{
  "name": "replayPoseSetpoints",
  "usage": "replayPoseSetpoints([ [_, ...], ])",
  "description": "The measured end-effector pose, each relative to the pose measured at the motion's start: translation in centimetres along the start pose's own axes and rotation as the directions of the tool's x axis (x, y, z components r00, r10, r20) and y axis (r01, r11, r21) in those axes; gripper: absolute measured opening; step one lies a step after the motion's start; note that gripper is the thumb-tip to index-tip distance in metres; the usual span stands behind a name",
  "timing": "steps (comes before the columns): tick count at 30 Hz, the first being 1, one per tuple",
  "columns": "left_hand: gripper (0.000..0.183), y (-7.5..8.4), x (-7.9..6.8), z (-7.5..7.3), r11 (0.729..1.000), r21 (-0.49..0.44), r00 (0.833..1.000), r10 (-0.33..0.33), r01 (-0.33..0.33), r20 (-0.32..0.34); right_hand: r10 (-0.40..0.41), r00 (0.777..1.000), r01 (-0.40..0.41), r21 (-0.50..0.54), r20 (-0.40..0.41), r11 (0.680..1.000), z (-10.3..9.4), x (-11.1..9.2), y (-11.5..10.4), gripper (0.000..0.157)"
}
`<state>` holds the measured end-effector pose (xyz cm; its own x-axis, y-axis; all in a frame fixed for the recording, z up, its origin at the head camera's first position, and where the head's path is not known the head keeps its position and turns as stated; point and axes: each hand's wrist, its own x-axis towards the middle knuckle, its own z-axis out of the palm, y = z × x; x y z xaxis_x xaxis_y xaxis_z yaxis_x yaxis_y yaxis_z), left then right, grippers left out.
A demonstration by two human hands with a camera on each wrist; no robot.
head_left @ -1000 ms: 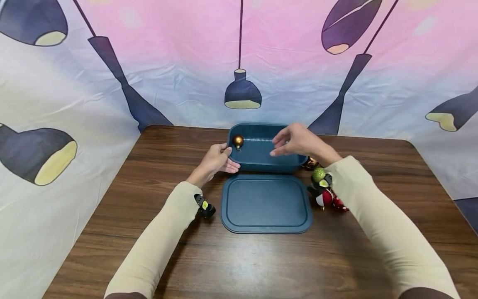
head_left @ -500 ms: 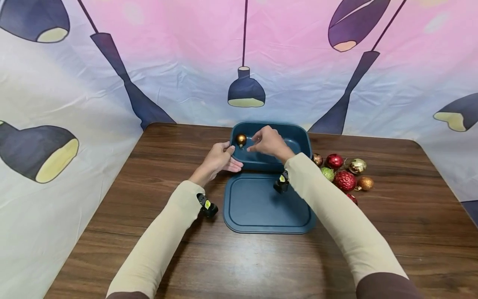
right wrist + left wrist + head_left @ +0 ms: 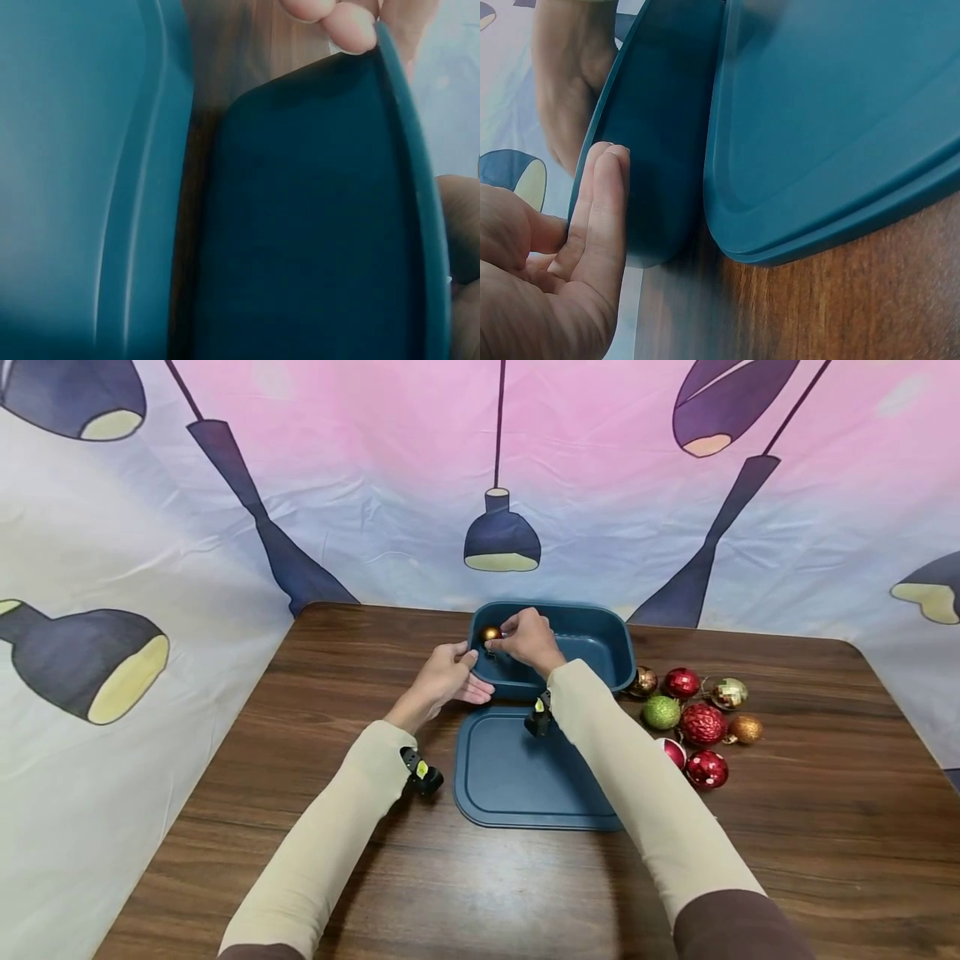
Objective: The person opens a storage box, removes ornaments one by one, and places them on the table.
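My left hand holds the near left corner of the blue box. In the left wrist view, its fingers lie nearly straight along the outer wall, with the thumb at the rim. Inside the box at the left end is a gold Christmas bauble. My right hand reaches over the front rim with thumb and fingertips around that bauble, partly covering it. The box wall hides the bauble from both wrist views. Directly in front of the box lies its flat blue lid.
Several baubles lie to the right of box and lid, among them a green one, a textured red one and an orange one. A printed cloth hangs behind the wooden table.
My right hand has moved left across the box, from its right half to the bauble, and its thumb and fingertips have closed around it. My left hand stays on the corner.
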<state>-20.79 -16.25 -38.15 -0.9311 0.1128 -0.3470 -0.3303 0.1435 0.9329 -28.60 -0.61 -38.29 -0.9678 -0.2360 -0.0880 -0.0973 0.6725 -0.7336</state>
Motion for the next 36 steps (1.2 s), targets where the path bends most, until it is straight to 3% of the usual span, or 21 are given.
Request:
replayPoseSetpoints([
  [8, 0.055, 0.2, 0.0, 0.4, 1.0, -0.008, 1.0, 0.008, -0.008, 0.003, 0.002, 0.998, -0.002, -0.007, -0.058, 1.0, 0.4, 0.4, 0.1, 0.042],
  [20, 0.056, 0.3, 0.2, 0.9, 1.0, -0.009, 1.0, 0.017, -0.017, -0.001, -0.009, 0.998, 0.008, -0.028, -0.066, 1.0, 0.1, 0.7, 0.2, 0.039],
  [36, 0.056, 0.0, 0.2, 0.3, 1.0, 0.006, 1.0, -0.002, 0.002, -0.027, -0.035, 0.998, 0.036, 0.027, -0.056, 0.999, -3.2, -0.5, 0.0, 0.036],
])
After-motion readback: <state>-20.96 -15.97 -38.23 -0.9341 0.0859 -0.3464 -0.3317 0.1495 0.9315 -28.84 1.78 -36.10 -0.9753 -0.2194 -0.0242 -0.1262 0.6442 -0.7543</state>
